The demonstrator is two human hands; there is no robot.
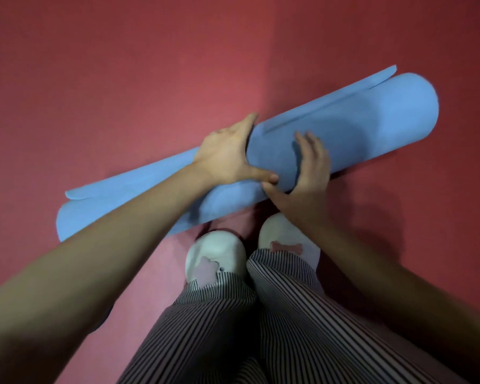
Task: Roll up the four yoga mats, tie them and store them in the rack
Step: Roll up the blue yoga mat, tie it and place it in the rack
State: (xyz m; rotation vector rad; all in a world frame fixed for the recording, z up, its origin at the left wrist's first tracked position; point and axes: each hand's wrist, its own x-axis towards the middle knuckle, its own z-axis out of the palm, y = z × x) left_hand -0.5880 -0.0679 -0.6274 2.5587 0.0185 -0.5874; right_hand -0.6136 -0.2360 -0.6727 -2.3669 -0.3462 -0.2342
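A blue yoga mat (pixel 358 126) is rolled into a thick tube and lies slanted across the red floor, its loose outer edge sticking out along the far side. My left hand (pixel 227 153) grips the roll near its middle, thumb on the near side and fingers wrapped over the far side. Just to the right, my right hand (pixel 308 173) grips it too, thumb underneath and fingers curled over the top. No tie or strap shows in this view.
Red floor (pixel 122 79) spreads around the mat on all sides. My feet in white slippers (pixel 216 259) and striped trousers (pixel 261 328) stand directly below the roll. Neither the rack nor any other mat is in view.
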